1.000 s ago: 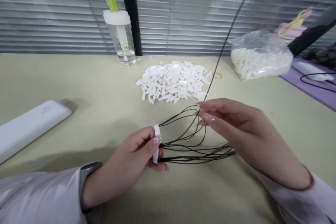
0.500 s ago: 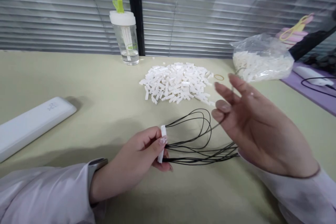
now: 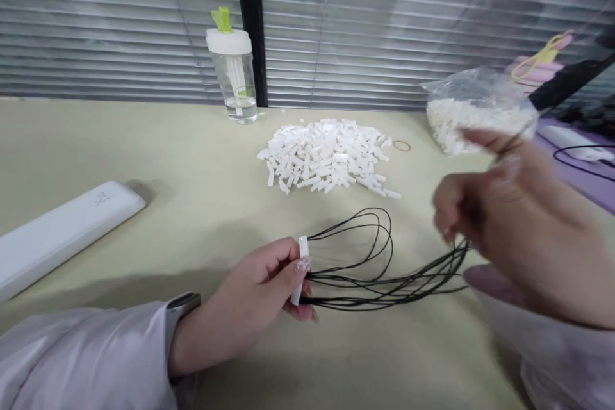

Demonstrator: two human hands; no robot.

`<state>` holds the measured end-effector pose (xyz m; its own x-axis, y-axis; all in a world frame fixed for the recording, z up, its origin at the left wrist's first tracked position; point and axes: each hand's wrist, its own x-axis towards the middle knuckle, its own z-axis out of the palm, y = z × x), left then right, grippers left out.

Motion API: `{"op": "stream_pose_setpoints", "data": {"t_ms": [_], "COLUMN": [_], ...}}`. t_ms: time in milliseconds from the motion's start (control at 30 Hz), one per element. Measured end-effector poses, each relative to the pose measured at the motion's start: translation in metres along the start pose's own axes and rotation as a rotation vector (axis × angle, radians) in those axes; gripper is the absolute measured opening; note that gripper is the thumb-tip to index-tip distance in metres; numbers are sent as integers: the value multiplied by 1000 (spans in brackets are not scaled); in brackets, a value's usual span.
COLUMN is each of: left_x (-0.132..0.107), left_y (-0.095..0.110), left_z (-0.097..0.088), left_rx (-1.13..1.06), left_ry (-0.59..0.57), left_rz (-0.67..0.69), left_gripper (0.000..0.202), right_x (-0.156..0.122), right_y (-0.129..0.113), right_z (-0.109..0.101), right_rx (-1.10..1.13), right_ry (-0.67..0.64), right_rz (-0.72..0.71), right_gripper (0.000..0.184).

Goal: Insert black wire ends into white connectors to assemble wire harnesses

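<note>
My left hand (image 3: pixel 257 291) pinches a narrow white plastic connector (image 3: pixel 303 247) between thumb and fingers, holding it nearly upright above the table. Several thin black wires (image 3: pixel 384 295) run from its right side. Two or more bend in loops near its upper end, and the rest trail as a bundle toward my right hand (image 3: pixel 509 218). That hand is raised at the right and smeared by motion. Its fingers are curled, and a thin wire seems to stick out by the thumb. The far wire ends are hidden behind it.
A heap of small white plastic connectors (image 3: pixel 331 157) lies at the middle back. Beyond it stand a clear drinking bottle (image 3: pixel 235 77) and a plastic bag of white pieces (image 3: pixel 480 112). A rubber band (image 3: pixel 401 145) is near the heap. A long white case (image 3: pixel 72 230) rests at left.
My right hand has moved right and its fingers have curled in. The wire bundle near it has risen. My left hand keeps its pinch on the connector.
</note>
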<state>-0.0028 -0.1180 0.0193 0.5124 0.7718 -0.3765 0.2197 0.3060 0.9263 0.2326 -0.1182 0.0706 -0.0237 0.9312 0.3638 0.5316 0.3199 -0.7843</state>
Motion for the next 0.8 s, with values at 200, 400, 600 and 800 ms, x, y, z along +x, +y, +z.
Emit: {"op": "stream_pose_setpoints", "data": {"t_ms": [200,400,600,800], "left_x": [0,-4,-5,-7], "left_y": [2,3,5,6], "left_z": [1,1,5,6], "left_rx": [0,-42,-101,-43], "left_ry": [-13,-44,15,24], "left_rz": [33,23,4,45], "left_gripper": [23,25,24,23], "right_x": [-12,-7,-8,-17], "right_y": [6,14,23,13], "right_z": [42,48,46,53], "right_rx": [-174,-267,-238,-196], "right_ry": [-299,-298,-298,-294], "right_rz": [-91,-152,-200,-133], "right_gripper": [10,10,8,9]}}
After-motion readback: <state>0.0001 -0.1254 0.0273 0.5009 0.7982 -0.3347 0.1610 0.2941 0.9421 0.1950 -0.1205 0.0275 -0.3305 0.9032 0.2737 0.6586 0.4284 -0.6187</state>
